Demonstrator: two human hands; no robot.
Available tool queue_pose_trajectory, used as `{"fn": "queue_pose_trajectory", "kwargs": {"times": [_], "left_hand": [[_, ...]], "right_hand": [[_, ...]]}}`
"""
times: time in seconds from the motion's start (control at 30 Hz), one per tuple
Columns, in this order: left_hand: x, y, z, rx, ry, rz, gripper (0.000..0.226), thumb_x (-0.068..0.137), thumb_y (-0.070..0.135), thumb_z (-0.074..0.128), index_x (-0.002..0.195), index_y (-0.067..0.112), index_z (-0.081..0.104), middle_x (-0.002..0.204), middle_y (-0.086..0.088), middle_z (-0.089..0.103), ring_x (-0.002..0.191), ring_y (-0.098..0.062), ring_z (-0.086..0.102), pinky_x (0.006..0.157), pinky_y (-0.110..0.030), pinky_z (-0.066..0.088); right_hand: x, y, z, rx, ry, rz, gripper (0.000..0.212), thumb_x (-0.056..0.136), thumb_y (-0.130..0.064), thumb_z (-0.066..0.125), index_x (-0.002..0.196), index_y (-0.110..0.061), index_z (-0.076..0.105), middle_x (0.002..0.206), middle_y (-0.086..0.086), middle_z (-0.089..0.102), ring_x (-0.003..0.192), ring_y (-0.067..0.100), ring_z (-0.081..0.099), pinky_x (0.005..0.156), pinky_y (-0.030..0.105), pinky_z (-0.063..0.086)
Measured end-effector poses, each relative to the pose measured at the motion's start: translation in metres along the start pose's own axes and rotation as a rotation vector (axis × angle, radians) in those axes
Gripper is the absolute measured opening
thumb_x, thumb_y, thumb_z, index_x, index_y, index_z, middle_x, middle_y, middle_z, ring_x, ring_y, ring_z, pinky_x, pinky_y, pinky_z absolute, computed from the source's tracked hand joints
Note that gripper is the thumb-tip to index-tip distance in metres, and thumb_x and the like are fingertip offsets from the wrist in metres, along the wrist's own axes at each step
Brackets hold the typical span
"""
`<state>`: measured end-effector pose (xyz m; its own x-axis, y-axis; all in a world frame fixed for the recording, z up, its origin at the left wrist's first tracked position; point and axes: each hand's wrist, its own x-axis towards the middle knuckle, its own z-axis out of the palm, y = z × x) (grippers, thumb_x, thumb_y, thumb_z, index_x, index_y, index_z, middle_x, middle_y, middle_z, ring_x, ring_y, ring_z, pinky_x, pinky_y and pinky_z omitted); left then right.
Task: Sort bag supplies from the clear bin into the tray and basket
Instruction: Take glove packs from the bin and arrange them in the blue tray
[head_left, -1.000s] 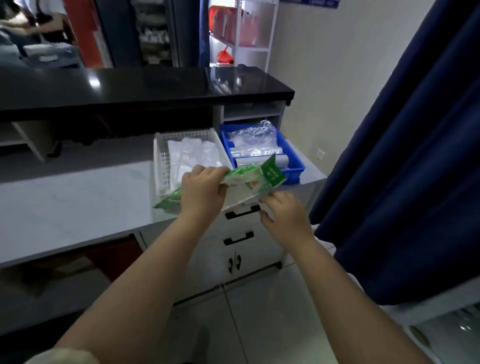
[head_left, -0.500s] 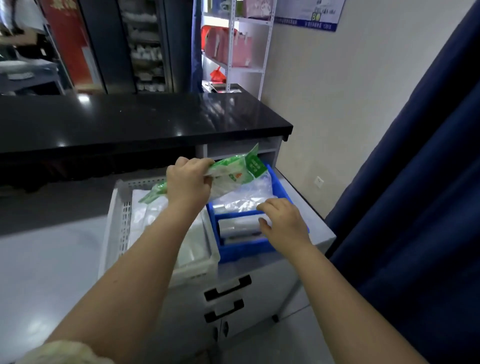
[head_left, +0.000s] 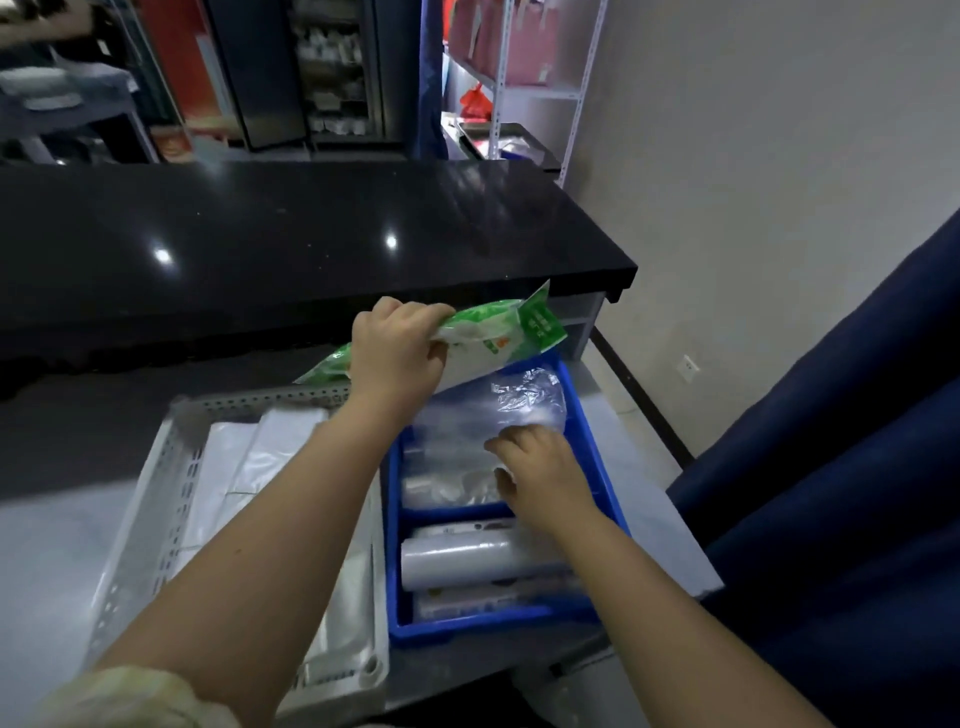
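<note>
Head view, the only one. Since a second ago, carried forward and up over the bins: green-and-white packet (head_left: 498, 343), crinkly film, flat and pillow-shaped, now above the far edge of the blue tray (head_left: 597, 457), at roughly 12 o'clock from it. Left hand (head_left: 397, 353) clamped around the packet's middle, fingers curled over its top edge. Right hand (head_left: 540, 473) no longer under the packet — lowered into the tray's far compartment, fingers spread and pressing on loose clear plastic bags (head_left: 524, 400), glossy and rumpled. Probably clearing or flattening room for the packet, so likely a placement into the tray about to come.

Near compartment of the tray, at 6 o'clock from the right hand: smooth cylindrical rolls of film (head_left: 467, 564), lying side by side. At 9 o'clock of the tray, touching it: white perforated basket (head_left: 150, 499), rigid plastic, holding flat milky-white bags (head_left: 249, 467). Both on the pale grey desk (head_left: 47, 561). Clear bin not visible.
</note>
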<state>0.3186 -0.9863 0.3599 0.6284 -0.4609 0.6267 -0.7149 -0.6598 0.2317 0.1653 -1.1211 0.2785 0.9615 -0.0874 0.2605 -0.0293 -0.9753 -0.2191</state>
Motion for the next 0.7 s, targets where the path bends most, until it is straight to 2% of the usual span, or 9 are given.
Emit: {"fn": "queue_pose_trajectory", "kwargs": {"times": [0.13,0.23,0.3,0.4,0.47,0.5,0.57,0.63,0.7], "left_hand": [[0.012,0.004,0.008,0.029,0.068,-0.027,0.038,0.067,0.009,0.072,0.104,0.017,0.072,0.089,0.000,0.073,0.081,-0.031,0.058,0.065,-0.036,0.038],[0.019,0.006,0.011,0.079,0.084,-0.058,0.038,0.068,0.009,0.072,0.105,0.017,0.072,0.089,0.000,0.073,0.081,-0.030,0.058,0.066,-0.037,0.040],[0.022,0.008,0.014,0.105,0.065,-0.065,0.038,0.069,0.011,0.073,0.106,0.019,0.071,0.091,0.002,0.073,0.083,-0.028,0.058,0.067,-0.035,0.037],[0.020,0.012,0.020,0.113,0.050,-0.078,0.040,0.068,0.009,0.073,0.107,0.018,0.071,0.092,0.002,0.073,0.082,-0.028,0.058,0.066,-0.036,0.040],[0.017,0.015,0.025,0.116,0.053,-0.102,0.042,0.066,0.007,0.072,0.106,0.017,0.071,0.092,0.001,0.073,0.081,-0.029,0.058,0.066,-0.038,0.043],[0.015,0.016,0.026,0.117,0.054,-0.110,0.043,0.065,0.006,0.072,0.106,0.017,0.071,0.092,0.001,0.073,0.081,-0.029,0.058,0.066,-0.038,0.043],[0.013,0.016,0.029,0.113,0.054,-0.104,0.044,0.064,0.004,0.071,0.106,0.017,0.072,0.092,0.001,0.073,0.081,-0.029,0.058,0.065,-0.039,0.043],[0.011,0.016,0.032,0.113,0.046,-0.090,0.045,0.064,0.004,0.070,0.106,0.017,0.071,0.092,0.002,0.073,0.081,-0.028,0.058,0.064,-0.038,0.042],[0.011,0.017,0.034,0.113,0.043,-0.079,0.044,0.064,0.004,0.071,0.107,0.017,0.071,0.093,0.003,0.072,0.081,-0.028,0.058,0.065,-0.038,0.040]], "right_hand": [[0.024,0.024,0.013,0.007,-0.058,-0.069,0.047,0.069,-0.003,0.071,0.115,-0.008,0.064,0.122,0.021,0.060,0.108,0.040,0.055,0.087,0.050,0.048],[0.049,0.043,0.015,-0.030,-0.086,-0.118,0.058,0.073,-0.012,0.071,0.128,-0.012,0.055,0.136,0.020,0.049,0.122,0.041,0.044,0.098,0.050,0.040],[0.065,0.054,0.019,-0.084,-0.146,-0.161,0.063,0.082,-0.028,0.065,0.140,-0.017,0.042,0.149,0.016,0.034,0.136,0.037,0.028,0.108,0.050,0.026],[0.077,0.064,0.031,-0.197,-0.376,-0.158,0.073,0.092,-0.052,0.041,0.150,-0.025,0.006,0.159,0.007,0.001,0.143,0.035,-0.010,0.112,0.057,-0.010],[0.078,0.066,0.037,-0.223,-0.446,-0.170,0.071,0.094,-0.055,0.032,0.149,-0.029,-0.003,0.159,0.006,0.005,0.142,0.035,-0.017,0.104,0.058,-0.024],[0.076,0.068,0.038,-0.193,-0.433,-0.169,0.068,0.094,-0.051,0.034,0.149,-0.029,0.002,0.155,0.008,0.016,0.142,0.035,-0.012,0.104,0.058,-0.024],[0.072,0.071,0.038,-0.106,-0.356,-0.182,0.061,0.092,-0.036,0.045,0.146,-0.029,0.019,0.144,0.008,0.038,0.140,0.036,0.008,0.109,0.058,-0.014],[0.065,0.071,0.036,-0.037,-0.281,-0.248,0.055,0.086,-0.023,0.053,0.138,-0.029,0.038,0.133,0.004,0.053,0.129,0.034,0.030,0.110,0.055,0.006],[0.054,0.070,0.036,0.060,-0.180,-0.362,0.052,0.077,-0.011,0.064,0.126,-0.026,0.055,0.115,0.004,0.066,0.111,0.033,0.050,0.099,0.050,0.031]]}}
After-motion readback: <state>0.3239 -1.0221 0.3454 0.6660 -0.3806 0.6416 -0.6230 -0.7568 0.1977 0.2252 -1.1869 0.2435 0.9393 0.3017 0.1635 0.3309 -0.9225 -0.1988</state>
